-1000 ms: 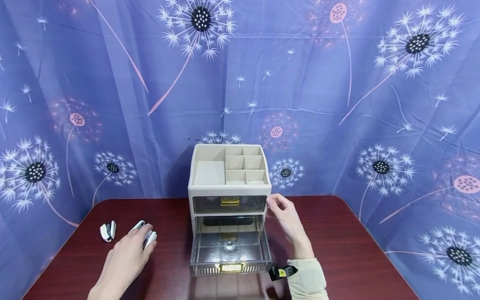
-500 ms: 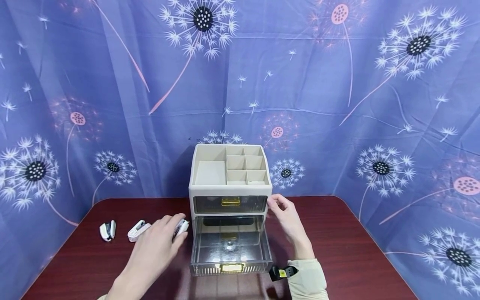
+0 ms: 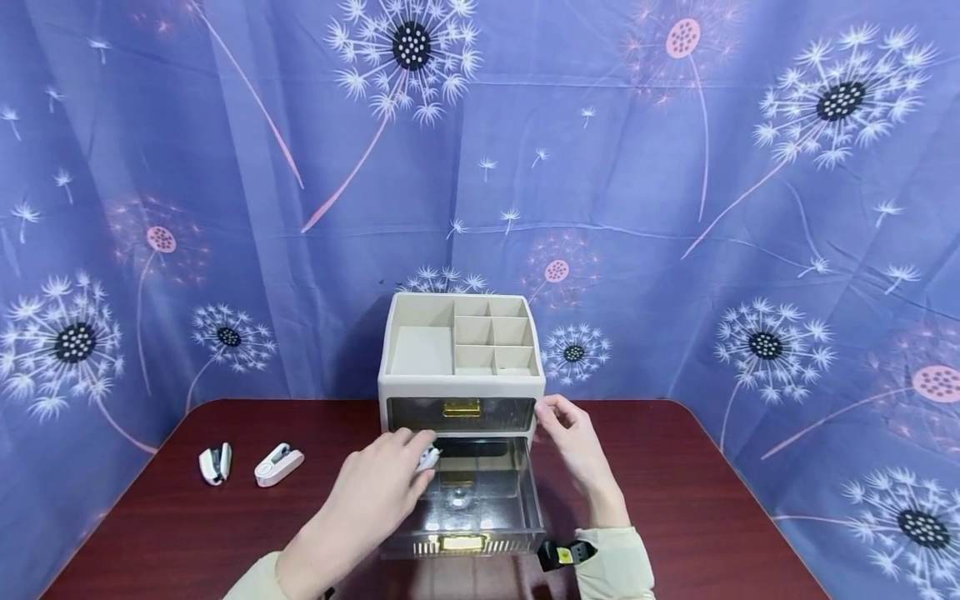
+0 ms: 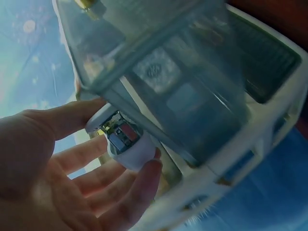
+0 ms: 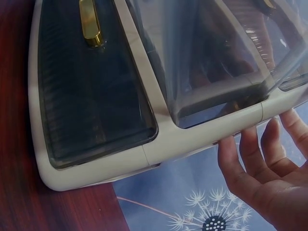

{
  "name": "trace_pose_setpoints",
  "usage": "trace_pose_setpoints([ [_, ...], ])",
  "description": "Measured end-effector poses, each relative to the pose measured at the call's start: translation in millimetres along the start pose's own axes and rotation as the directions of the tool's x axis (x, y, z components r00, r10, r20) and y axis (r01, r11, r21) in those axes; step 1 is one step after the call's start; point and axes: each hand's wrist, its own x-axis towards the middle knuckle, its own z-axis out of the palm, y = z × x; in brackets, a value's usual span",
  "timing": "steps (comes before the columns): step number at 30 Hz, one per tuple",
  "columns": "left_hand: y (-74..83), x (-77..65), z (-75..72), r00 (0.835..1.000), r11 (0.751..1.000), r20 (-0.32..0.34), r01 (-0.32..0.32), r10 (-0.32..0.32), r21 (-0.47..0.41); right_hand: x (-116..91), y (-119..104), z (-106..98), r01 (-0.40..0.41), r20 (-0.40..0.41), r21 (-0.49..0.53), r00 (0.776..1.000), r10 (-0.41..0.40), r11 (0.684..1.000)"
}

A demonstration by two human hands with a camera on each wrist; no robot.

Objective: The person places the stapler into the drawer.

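My left hand [image 3: 367, 496] is over the left side of the pulled-out clear drawer [image 3: 506, 544]. It pinches a small white stapler [image 4: 130, 147] between thumb and fingers; its metal inner parts face the left wrist camera. From above, only a bit of the stapler shows past the fingers. The drawer belongs to a cream desktop organizer [image 3: 461, 385], with a shut upper drawer [image 3: 420, 414] above it. The fingertips of my right hand [image 3: 581, 458] touch the organizer's right side, and the right wrist view shows these fingers [image 5: 250, 149] extended along its edge.
Left on the dark red table [image 3: 675, 500] lie another white stapler [image 3: 279, 465] and a small white-and-black object [image 3: 215, 463]. Compartments [image 3: 475, 331] top the organizer. A blue dandelion-print curtain [image 3: 322, 292] hangs behind. By the right sleeve is a black wrist strap [image 3: 555, 554].
My left hand has lifted the stapler off the table's left side and carried it right, over the open drawer. The right hand stays at the organizer's side.
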Motion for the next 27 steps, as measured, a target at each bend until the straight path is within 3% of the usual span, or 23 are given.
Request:
trace_pose_setpoints([
  [3,7.0,7.3,5.0,0.997,0.997,0.014,-0.071,0.071,0.007,-1,0,2,0.006,0.016,-0.006,1.000,-0.006,1.000],
  [6,13.9,16.5,12.4,0.988,0.991,0.075,-0.135,0.136,-0.009,-1,0,2,0.017,0.006,-0.003,1.000,-0.017,1.000],
  [11,19.4,30.6,27.0,0.952,0.980,0.234,-0.197,0.199,-0.031,-2,0,0,0.037,-0.012,-0.018,0.999,-0.038,0.999],
  [17,16.1,45.4,41.2,0.913,0.966,0.320,-0.256,0.254,-0.039,-2,-1,2,0.035,0.007,-0.023,0.999,-0.035,0.999],
  [20,16.5,53.6,45.7,0.873,0.957,0.394,-0.284,0.286,-0.065,0,-2,2,0.030,-0.003,-0.018,1.000,-0.030,0.999],
  [24,20.4,61.0,52.3,0.806,0.941,0.496,-0.329,0.324,-0.080,1,-3,2,0.020,-0.005,-0.016,1.000,-0.020,1.000],
  [27,22.7,64.1,58.0,0.773,0.929,0.534,-0.362,0.343,-0.072,-1,-4,2,0.013,0.008,-0.022,1.000,-0.013,1.000],
])
